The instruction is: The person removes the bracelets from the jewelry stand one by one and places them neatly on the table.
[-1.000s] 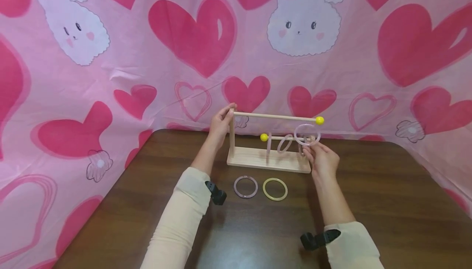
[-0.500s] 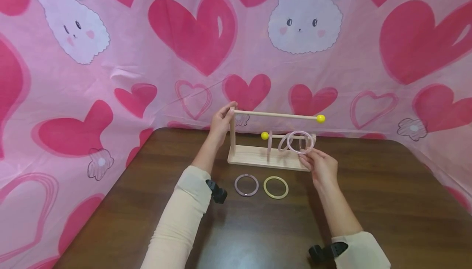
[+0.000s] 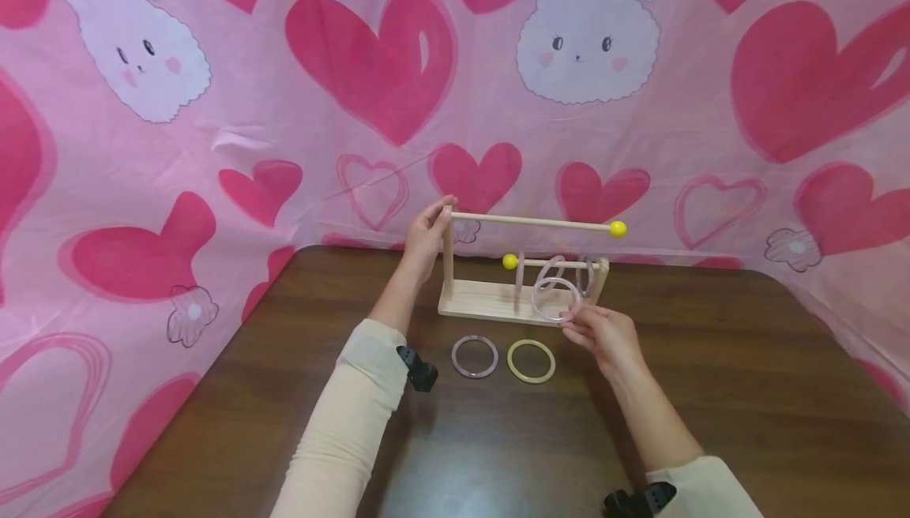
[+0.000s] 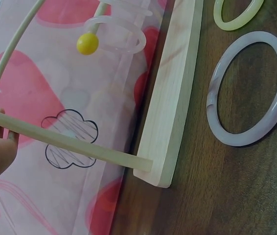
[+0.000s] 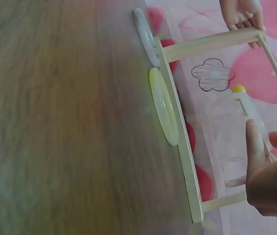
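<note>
My left hand (image 3: 423, 245) grips the top of the left post of a wooden bangle stand (image 3: 490, 302). Between thumb and fingers, my right hand (image 3: 610, 338) pinches a pale pink translucent bangle (image 3: 535, 297), held in front of the stand's lower rod and above its base. On that lower rod, which ends in a yellow ball (image 3: 509, 262), hang several pale bangles (image 3: 520, 281). The upper rod (image 3: 529, 222) bears no bangle. A mottled purple bangle (image 4: 217, 125) and a yellow bangle (image 5: 156, 98) lie flat on the table before the stand.
The dark wooden table (image 3: 455, 447) reaches back to a pink cloth (image 3: 384, 186) printed with hearts and rabbits. A yellow ball (image 3: 618, 229) tips the upper rod and juts out at the right.
My right hand has brought the pink bangle down and to the left, from near the upper rod's end to below the lower rod. My left hand has stayed on the post.
</note>
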Available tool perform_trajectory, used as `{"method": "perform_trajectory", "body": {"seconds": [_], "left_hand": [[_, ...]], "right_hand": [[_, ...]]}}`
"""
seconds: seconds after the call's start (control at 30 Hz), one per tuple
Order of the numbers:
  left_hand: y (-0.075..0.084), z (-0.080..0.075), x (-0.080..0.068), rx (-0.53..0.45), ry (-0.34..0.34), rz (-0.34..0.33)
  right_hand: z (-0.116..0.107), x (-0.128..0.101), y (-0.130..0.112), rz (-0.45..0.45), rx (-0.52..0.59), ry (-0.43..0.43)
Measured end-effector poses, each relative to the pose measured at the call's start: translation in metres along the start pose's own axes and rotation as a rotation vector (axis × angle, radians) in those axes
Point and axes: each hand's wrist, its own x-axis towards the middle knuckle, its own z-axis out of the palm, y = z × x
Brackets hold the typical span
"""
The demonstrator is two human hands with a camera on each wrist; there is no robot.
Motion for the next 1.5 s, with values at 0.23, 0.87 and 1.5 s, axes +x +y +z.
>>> {"method": "perform_trajectory", "body": {"seconds": [0.23, 0.87, 1.5], "left_hand": [[0.001, 0.001, 0.000, -0.007, -0.002, 0.001], [0.001, 0.002, -0.001, -0.010, -0.008, 0.005], [0.002, 0.000, -0.001, -0.003, -0.006, 0.005]], "right_hand": [[-0.012, -0.003, 0.004, 0.034, -0.126, -0.052], [-0.059, -0.010, 0.003, 0.131, -0.375, -0.303], [-0.083, -0.009, -0.009, 0.206, -0.510, -0.376]]}}
